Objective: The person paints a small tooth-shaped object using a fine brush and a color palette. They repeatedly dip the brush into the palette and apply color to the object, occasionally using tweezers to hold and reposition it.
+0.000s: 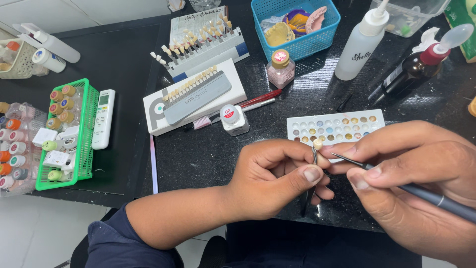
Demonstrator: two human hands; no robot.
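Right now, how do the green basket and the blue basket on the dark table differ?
The green basket sits at the table's left, is long and shallow, and holds rows of small capped jars. The blue basket sits at the top, is squarer and deeper, and holds dental casts, pink and yellowish. Both are plastic mesh baskets, and neither hand touches them.

One head-worn camera is looking steeply down from above the near edge of the black table (208, 154), sitting close over the left hand (275, 178) and right hand (416, 178) and facing toward the far side.
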